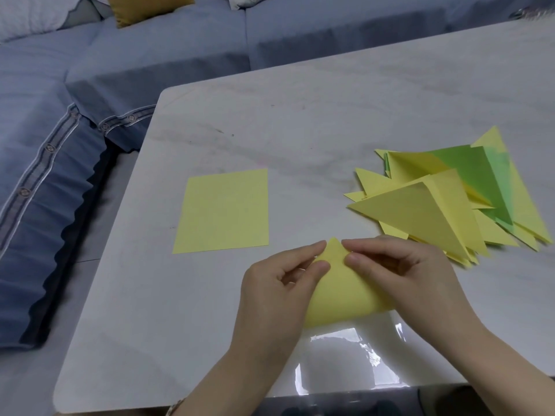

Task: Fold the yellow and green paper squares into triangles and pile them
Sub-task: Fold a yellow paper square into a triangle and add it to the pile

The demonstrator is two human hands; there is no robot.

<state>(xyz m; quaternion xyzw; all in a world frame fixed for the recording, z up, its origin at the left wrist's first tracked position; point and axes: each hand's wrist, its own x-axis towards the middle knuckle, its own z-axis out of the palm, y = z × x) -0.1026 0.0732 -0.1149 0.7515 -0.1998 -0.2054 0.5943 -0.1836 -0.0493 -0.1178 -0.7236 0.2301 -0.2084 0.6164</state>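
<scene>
Yellow paper square (339, 292) sits pinched between left grip (279, 283) and right grip (402, 274).

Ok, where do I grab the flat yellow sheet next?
Probably its near right corner, from the near side, with the left hand: the sheet lies flat on the table, so it must be peeled up, and that corner is nearest.

Left: flat yellow paper square (223, 210), unfolded, lying level, well apart from the rest. Nearest: half-folded yellow paper sheet (339, 295), doubled over, corners brought together in a tip pointing away, near fold rounded and uncreased (lower edge bulging). Right: loose pile of folded yellow and green paper triangles (435, 205), overlapping and fanned, mostly yellow, a few green in the middle layers, one large yellow triangle uppermost, points jutting outward.
</scene>
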